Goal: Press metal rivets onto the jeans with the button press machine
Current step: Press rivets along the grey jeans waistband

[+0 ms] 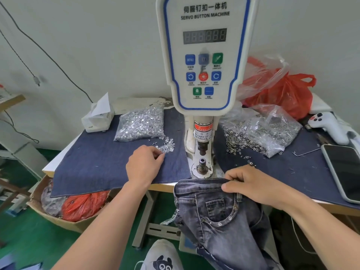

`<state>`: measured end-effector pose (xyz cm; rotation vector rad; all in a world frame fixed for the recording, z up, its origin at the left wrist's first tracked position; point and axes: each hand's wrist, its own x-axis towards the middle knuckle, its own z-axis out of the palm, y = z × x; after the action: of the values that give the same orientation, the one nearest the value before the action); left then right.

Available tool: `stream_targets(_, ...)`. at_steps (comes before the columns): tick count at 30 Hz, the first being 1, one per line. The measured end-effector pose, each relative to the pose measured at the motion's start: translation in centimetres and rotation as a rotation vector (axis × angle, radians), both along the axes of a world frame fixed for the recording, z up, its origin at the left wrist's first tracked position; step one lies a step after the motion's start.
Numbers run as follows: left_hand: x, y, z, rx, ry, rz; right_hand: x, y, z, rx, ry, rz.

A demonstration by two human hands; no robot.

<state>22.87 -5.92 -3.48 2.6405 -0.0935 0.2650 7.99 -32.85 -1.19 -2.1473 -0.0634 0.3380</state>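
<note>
A person sits at a tabletop [101, 168] covered in denim cloth, facing a servo button press machine [204, 55] at twelve o'clock. The left hand [144, 164], at about ten o'clock from the press's lower die [202, 164], has its fingertips curled together at the edge of a small spill of loose silver rivets [167, 146]; whether one is actually pinched cannot be told. The right hand [251, 187], at four o'clock from the die, has its grip clamped on the waistband of grey jeans [220, 211], which hang off the tabletop's near edge, not yet under the punch [201, 148].

Likely risks: the tiny rivet could slip from the fingertips and be lost among the spill. The hanging weight of the jeans could drag the waistband off the mark, setting the rivet crooked. Fingers near the die could be caught if the press fires early; its label warns of this.
</note>
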Motion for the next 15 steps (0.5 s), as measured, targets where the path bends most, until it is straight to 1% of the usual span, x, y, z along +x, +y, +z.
stream_targets(4, -0.1, -0.1, -0.2, -0.041, -0.025, 0.016, 0.1, -0.2, -0.2, 0.007, 0.001, -0.007)
stream_targets(7, 0.0, 0.3, -0.1, -0.167, -0.051, -0.002, 0.1, -0.3, -0.4, 0.002, 0.014, -0.019)
stream_targets(8, -0.1, 0.4, 0.0, -0.249, -0.036, -0.015, 0.1, -0.4, -0.4, 0.003, 0.018, -0.023)
stream_targets(10, -0.4, 0.1, 0.3, -0.489, 0.023, -0.029, 0.2, -0.3, -0.3, 0.008, 0.026, -0.027)
stream_targets(12, -1.1, -0.7, 0.7, -0.782, 0.128, -0.033, 0.2, -0.3, -0.2, 0.012, 0.033, -0.027)
stream_targets(15, -2.3, -2.2, 1.3, -1.129, 0.279, -0.071, 0.1, -0.2, -0.2, 0.004, 0.031, -0.028)
